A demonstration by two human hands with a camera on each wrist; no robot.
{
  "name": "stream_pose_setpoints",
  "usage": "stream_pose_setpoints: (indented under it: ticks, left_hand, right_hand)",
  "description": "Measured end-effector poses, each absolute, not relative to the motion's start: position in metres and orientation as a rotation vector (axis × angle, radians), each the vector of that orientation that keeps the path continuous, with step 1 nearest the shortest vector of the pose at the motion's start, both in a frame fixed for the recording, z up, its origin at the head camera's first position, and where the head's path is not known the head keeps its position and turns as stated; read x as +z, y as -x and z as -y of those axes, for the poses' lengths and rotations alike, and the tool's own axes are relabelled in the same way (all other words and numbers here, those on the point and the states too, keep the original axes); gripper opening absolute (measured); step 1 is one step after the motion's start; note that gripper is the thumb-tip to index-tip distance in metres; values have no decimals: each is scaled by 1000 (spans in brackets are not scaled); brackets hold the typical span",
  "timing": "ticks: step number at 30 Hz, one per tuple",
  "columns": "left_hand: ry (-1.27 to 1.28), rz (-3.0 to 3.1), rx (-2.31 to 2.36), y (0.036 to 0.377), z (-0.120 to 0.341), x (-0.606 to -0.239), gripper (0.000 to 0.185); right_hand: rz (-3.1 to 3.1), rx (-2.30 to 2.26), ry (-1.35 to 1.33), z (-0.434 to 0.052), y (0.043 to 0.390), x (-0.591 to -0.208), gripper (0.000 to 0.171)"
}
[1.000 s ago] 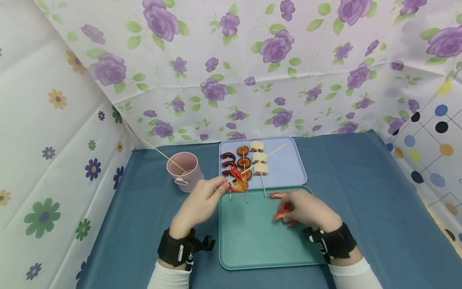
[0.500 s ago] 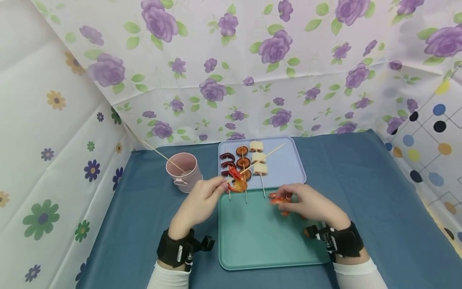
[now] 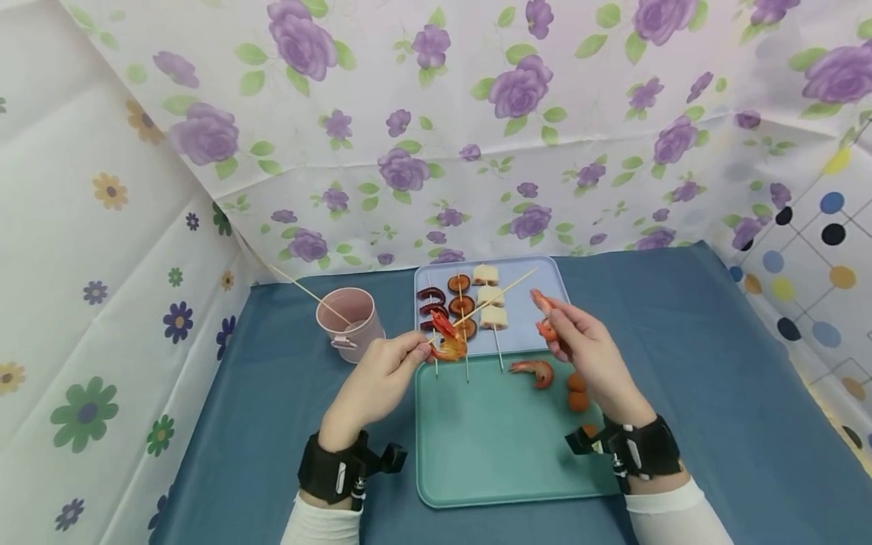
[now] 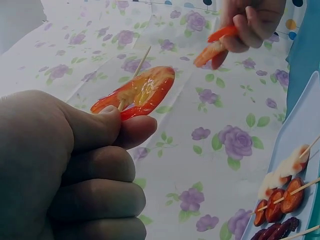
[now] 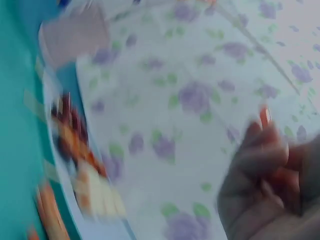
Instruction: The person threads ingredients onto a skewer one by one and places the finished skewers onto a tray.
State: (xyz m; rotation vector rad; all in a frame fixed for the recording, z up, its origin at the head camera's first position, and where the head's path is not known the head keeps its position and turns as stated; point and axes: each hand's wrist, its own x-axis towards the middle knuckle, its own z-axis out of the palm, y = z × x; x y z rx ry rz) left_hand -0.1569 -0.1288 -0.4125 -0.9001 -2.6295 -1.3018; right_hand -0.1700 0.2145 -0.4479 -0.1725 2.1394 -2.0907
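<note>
My left hand (image 3: 375, 382) pinches a thin wooden skewer (image 3: 511, 288) near its lower end, and a red-orange shrimp (image 4: 160, 92) is threaded on it beside the fingertips. The skewer slants up to the right over the blue tray. Between the thumb and fingers of my right hand (image 3: 594, 356) is a second shrimp (image 3: 542, 301), raised above the trays to the right of the skewer tip. A third shrimp (image 3: 538, 371) lies curled on the green tray (image 3: 490, 446). In the right wrist view the fingers are blurred and mostly hide the held shrimp.
Several orange balls (image 3: 577, 392) sit on the green tray's right side. Behind, the blue tray (image 3: 534, 333) bears skewers of dark red curled pieces (image 3: 431, 295), brown mushroom slices (image 3: 460, 306) and white pieces (image 3: 492, 297). A pink bucket (image 3: 349, 322) at left has one skewer leaning in it.
My right hand has picked a shrimp up from the green tray and lifted it up and away, uncovering another shrimp and the orange balls. My left hand stays nearly still with the skewer.
</note>
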Motion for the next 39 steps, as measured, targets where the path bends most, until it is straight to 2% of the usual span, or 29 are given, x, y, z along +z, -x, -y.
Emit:
stream_pose_setpoints:
  ticks: [5, 9, 13, 30, 39]
  left_hand:
    - [910, 2636, -1303, 157, 129, -412, 19]
    - [918, 2656, -1306, 155, 129, -411, 20]
    - [937, 2701, -1295, 155, 128, -411, 21]
    - [913, 2762, -1270, 156, 128, -415, 20]
    - [931, 2770, -1268, 158, 123, -418, 22]
  right_hand:
    - [-1673, -2438, 22, -200, 173, -441, 60]
    - [-1414, -2639, -44, -193, 173, -438, 50]
    - [-1477, -2720, -76, -189, 171, -440, 41]
    - [-1855, -2803, -93, -181, 175, -441, 45]
    - [-1915, -2781, -22, -179, 172, -438, 36]
